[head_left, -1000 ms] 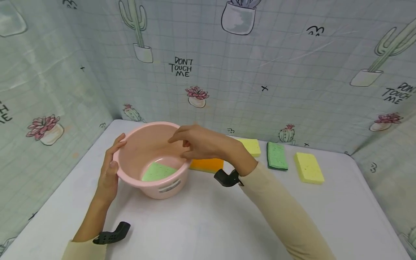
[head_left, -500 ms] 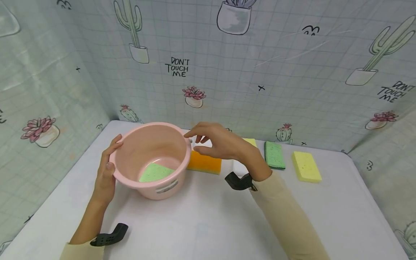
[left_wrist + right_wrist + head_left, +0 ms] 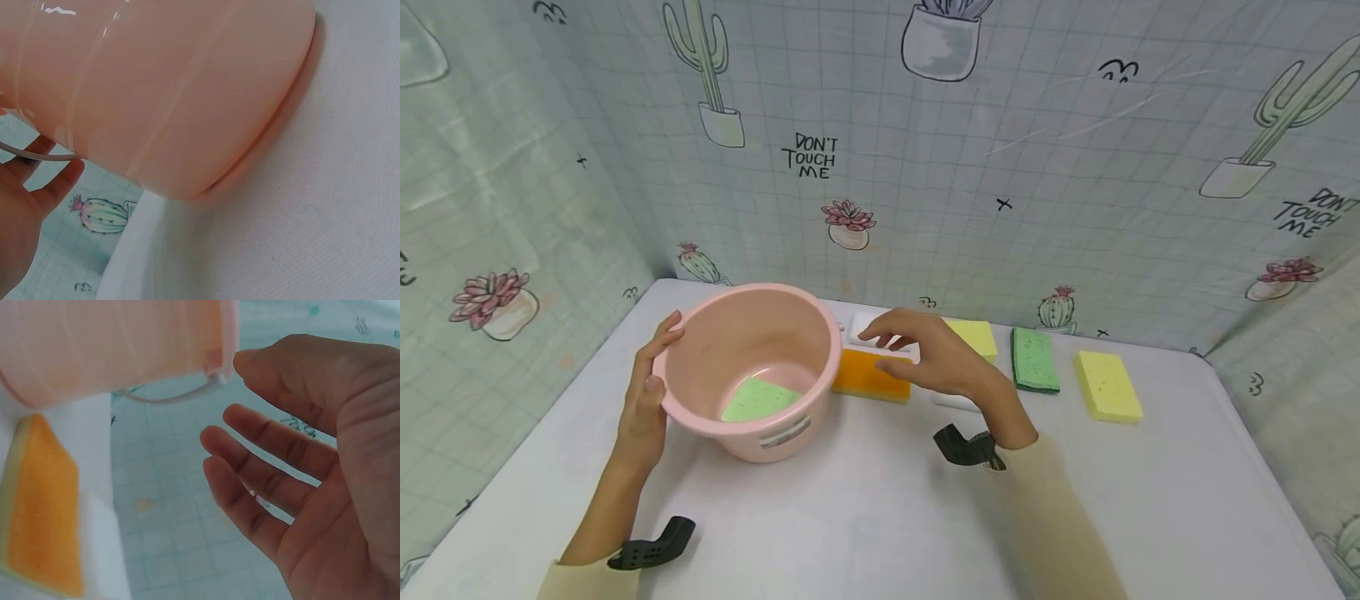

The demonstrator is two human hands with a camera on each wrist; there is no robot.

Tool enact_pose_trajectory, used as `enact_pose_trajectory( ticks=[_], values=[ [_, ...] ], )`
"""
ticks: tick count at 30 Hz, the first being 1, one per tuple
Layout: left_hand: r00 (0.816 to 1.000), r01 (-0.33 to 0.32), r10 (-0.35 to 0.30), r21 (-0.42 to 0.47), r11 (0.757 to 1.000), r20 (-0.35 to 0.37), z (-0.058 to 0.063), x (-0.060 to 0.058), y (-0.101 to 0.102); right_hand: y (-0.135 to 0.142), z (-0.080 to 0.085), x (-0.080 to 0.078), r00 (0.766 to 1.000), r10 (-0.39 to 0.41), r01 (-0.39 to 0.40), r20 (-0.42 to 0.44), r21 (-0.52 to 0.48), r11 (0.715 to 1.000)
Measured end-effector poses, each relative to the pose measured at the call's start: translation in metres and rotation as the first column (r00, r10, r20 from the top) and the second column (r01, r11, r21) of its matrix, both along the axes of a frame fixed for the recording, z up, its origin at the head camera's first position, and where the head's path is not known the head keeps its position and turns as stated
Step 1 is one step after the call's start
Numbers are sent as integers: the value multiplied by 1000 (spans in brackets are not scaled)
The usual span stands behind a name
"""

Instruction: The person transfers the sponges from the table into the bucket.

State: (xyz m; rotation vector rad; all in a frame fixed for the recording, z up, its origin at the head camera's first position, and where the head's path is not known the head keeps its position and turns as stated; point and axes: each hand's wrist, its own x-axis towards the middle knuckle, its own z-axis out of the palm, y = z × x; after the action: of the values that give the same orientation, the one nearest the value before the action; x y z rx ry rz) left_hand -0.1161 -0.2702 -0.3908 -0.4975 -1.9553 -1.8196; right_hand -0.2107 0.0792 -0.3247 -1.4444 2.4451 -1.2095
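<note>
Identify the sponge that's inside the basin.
The light green sponge, on the bottom of the pink basin. The other green sponge, the orange sponge and both yellow sponges lie outside it, on the white table.

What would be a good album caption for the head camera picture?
Left hand holding a pink bucket with a green sponge inside, right hand hovering near an orange sponge.

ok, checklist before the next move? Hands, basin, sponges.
1. Left hand on pink basin: ok, fingers at its rim.
2. Right hand free: ok, holds nothing.
3. Green sponge in basin: ok, on the bottom.
4. Orange sponge gripped: not ok, lies beside the basin.
5. White block in full view: not ok, right hand covers part.
6. Gap between basin and orange sponge: cannot tell from these views.
</note>
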Motion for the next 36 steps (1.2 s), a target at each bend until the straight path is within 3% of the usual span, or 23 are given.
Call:
enact_pose_trajectory(
  ticks=[13,18,24,36],
  values=[
    [1000,5,-5,3,1000,3,4,0,3,17,-69,0,987,-128,133,100,-49,990],
    [1000,6,-6,9,1000,3,2,0,2,21,-81,-5,977,-191,195,99,-26,981],
    [1000,16,-15,19,1000,-7,1,0,1,21,-92,-10,975,-189,195,120,-35,980],
    [1000,16,-16,14,1000,-17,13,5,9,20,-109,-15,961,-268,264,64,62,962]
  ],
)
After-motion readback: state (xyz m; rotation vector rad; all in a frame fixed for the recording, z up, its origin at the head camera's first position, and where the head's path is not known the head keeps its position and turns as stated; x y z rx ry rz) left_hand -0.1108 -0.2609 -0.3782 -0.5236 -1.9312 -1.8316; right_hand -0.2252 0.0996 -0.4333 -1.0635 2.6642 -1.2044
